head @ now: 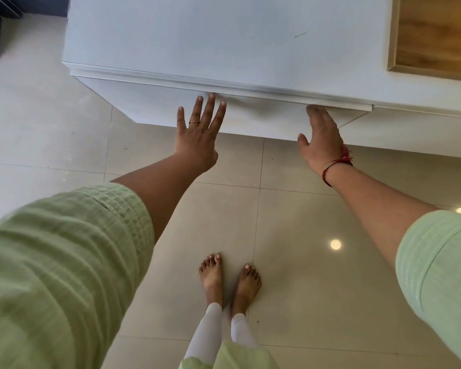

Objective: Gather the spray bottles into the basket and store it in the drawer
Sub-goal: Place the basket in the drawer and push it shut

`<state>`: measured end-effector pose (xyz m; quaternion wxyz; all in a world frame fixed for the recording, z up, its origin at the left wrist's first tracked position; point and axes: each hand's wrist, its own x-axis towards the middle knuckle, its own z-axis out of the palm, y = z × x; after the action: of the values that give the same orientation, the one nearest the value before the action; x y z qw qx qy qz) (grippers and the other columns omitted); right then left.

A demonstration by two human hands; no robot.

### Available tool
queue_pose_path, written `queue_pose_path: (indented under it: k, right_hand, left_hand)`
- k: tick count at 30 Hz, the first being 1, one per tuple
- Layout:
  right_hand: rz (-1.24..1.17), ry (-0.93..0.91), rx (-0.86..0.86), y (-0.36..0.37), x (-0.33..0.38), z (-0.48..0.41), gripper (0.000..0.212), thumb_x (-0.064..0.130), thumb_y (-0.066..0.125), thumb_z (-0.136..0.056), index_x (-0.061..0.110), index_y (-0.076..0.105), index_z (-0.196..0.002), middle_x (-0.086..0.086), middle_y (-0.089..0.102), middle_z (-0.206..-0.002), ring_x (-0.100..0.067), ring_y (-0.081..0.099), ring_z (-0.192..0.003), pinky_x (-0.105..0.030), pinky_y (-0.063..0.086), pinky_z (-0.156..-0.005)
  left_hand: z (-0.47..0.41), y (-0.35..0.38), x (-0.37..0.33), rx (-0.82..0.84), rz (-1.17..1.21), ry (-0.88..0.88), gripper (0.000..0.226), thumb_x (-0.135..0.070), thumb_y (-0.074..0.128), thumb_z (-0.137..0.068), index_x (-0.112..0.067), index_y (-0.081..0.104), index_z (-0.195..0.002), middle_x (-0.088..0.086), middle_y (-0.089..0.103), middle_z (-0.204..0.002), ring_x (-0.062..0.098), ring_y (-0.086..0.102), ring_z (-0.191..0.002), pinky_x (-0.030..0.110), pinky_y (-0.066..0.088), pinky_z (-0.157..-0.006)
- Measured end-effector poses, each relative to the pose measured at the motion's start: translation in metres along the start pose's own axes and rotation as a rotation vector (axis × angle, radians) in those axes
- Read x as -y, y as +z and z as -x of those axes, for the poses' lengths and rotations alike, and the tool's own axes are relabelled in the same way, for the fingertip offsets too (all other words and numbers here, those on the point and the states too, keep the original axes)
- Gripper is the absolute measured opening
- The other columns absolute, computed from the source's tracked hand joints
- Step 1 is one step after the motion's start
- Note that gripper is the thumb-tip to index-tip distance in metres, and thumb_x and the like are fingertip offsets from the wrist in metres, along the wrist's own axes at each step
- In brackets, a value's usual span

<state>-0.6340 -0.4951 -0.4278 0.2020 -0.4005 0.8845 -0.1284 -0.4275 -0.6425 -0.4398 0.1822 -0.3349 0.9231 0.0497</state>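
A person in pale green sleeves [64, 251] stands barefoot on a glossy tiled floor [317, 262], both arms stretched toward the white drawer [250, 113] front that sits under the overhanging lip of a white surface [224, 35]. The left hand [197, 131], a ring [194, 122] on one finger, is spread flat with fingers wide apart; its fingertips [211, 96] reach the top edge of the drawer front just below the lip, and its grip has hold of nothing. To the right of it, along the same edge, the right hand [321, 137], with a red thread [336, 166] tied at the wrist, lies against the drawer front with its fingers tucked up under the lip and hidden there, so how far its grip is closed cannot be told. The drawer front appears flush or nearly flush with the cabinet, its upper edge running between the two hands and past the right one to a squared end [370, 107]. The basket and spray bottles are not visible; whether they lie inside the drawer cannot be told. Open floor lies below both hands, the bare feet [229, 280] well back from the drawer. Far right of the right hand, a wood-lined recess [437, 35] is set into the surface.
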Motion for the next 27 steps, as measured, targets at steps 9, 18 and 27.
queue_pose_path:
  k: [9,18,27]
  right_hand:
    - [0.062,0.039,0.084,0.006,-0.003,-0.001,0.072,0.018,0.055,-0.091,0.019,0.016,-0.152,-0.007,0.012,-0.161,-0.027,0.010,-0.148,-0.036,0.017,-0.118]
    - [0.064,0.041,0.106,0.010,0.006,0.010,0.073,0.020,0.055,-0.092,0.022,0.014,-0.152,-0.005,0.006,-0.162,-0.027,0.008,-0.148,-0.038,0.019,-0.118]
    - [-0.002,0.009,0.101,0.012,0.014,0.024,0.074,0.021,0.054,-0.092,0.022,0.012,-0.152,-0.007,0.008,-0.161,-0.027,0.009,-0.148,-0.039,0.018,-0.119]
  left_hand:
    - [-0.004,-0.004,-0.003,0.015,0.032,-0.005,0.093,-0.027,0.052,-0.088,-0.022,-0.019,-0.148,0.007,-0.022,-0.158,0.027,-0.016,-0.147,0.053,0.002,-0.118]
    - [0.007,0.002,0.004,0.025,0.036,-0.004,0.094,-0.027,0.052,-0.088,-0.022,-0.019,-0.148,0.007,-0.021,-0.159,0.027,-0.013,-0.148,0.052,0.005,-0.118]
    - [0.028,0.006,0.013,-0.006,0.073,0.002,0.094,-0.027,0.053,-0.088,-0.018,-0.018,-0.149,0.009,-0.020,-0.159,0.027,-0.011,-0.148,0.046,0.006,-0.120]
